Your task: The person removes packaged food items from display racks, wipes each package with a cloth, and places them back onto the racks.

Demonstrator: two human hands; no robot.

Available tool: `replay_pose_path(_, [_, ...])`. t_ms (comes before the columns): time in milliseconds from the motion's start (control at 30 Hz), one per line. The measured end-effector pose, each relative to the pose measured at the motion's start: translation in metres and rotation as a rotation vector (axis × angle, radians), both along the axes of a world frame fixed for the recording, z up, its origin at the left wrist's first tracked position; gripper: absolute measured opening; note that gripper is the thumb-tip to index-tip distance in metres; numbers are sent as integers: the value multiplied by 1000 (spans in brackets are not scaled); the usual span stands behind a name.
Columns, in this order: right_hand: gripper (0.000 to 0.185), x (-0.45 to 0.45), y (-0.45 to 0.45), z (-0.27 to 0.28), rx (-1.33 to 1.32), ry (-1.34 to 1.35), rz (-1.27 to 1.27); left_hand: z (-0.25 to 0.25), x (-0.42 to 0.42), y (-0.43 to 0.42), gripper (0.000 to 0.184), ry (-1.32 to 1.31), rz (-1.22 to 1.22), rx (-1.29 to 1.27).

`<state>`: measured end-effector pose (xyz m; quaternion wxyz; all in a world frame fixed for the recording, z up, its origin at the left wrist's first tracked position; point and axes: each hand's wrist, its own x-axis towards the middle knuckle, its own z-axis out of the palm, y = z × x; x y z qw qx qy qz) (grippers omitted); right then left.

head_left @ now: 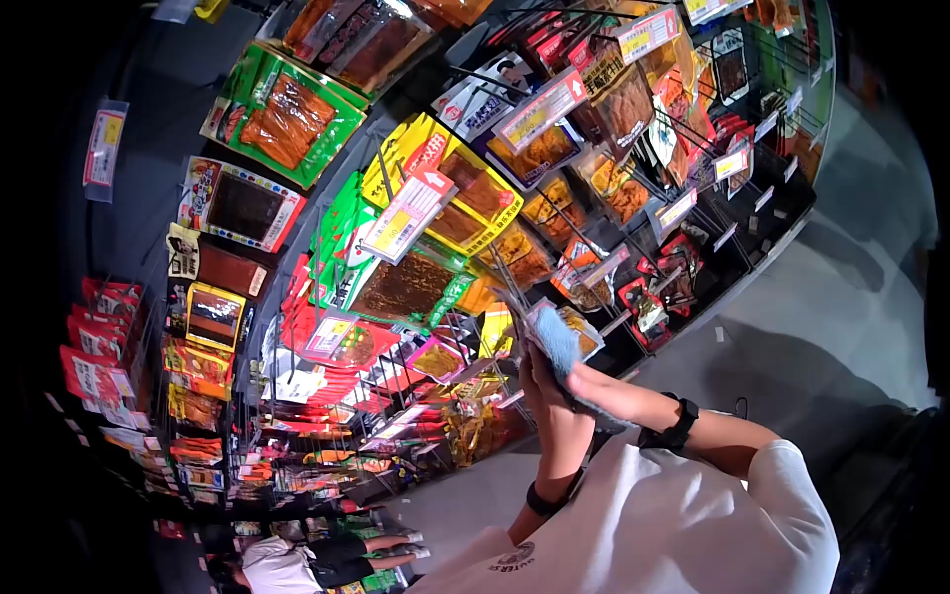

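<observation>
My right hand [618, 394], a black watch on its wrist, holds a blue-grey cloth [556, 337], with the fingers pressed along it. Close against it, my left hand [559, 421], a black band at its wrist, is closed from the other side around a price tag holder [534, 315] at the end of a display hook. The cloth covers most of that tag, and my left fingertips are partly hidden. Beside the hands hang a bagged snack [582, 332] and a yellow snack pack [495, 332].
The view is turned sideways. Hooks with packaged snacks, such as a green pack [287, 119], fill the rack, and price tags [408, 215] stick out in front. Another person [287, 564] in a white top stands along the aisle. Grey floor [792, 307] lies beside the rack.
</observation>
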<state>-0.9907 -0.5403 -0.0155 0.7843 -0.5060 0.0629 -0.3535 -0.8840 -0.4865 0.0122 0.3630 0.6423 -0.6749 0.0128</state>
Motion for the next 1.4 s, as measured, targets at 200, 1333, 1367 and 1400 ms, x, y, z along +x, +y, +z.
replay_pose_path(200, [88,1,2,17,-308,141,-150,-8,11,-5,62,122,-55,105])
replay_pose_path(1333, [38,-43,-26,28,58,119,-916,-1,7,-8,42,1331,-190,630])
replay_pose_path(1367, [37,-46,-24,28,-117,255,-999,1,9,-11,42,1357,-180,542])
replay_pose_path(1400, [38,-52,-22,24,-256,374,-955,5,13,-15,40,1397,-125,488])
